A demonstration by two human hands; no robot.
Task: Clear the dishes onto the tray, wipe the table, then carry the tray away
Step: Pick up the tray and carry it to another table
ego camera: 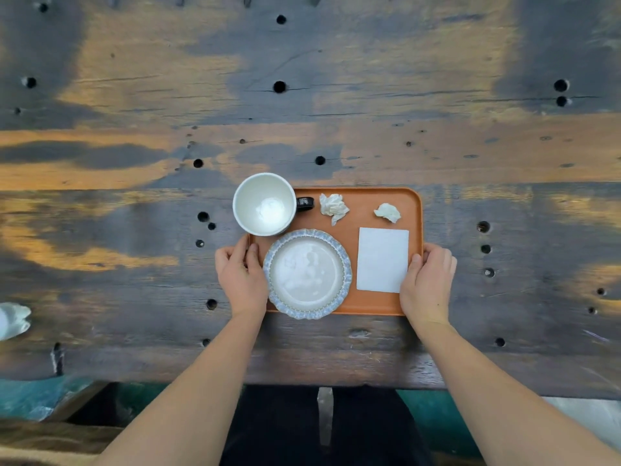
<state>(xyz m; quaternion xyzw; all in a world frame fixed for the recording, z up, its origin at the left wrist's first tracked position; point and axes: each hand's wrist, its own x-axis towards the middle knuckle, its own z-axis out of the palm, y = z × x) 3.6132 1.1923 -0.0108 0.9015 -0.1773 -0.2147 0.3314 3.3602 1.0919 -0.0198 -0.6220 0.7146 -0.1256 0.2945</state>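
Head view, looking straight down: the orange tray (369, 302) sits at the centre of the frame on a dark, weathered wooden table (302, 95) dotted with holes. The left hand (240, 275) is curled around the tray's left edge, thumb on top of the rim, fingers tucked under. The right hand (426, 280) grips the right edge the same way, its thumb just touching the corner of a flat white napkin (381, 258). On the tray's left side, a blue-rimmed plate (307, 274) lies empty, and above it stands a white mug (263, 204), its dark handle (305, 203) pointing right. Two crumpled tissues (333, 206) lie along the tray's upper edge, well apart from each other. At the far left edge of the frame, a pale object (13, 319) is partly cut off.
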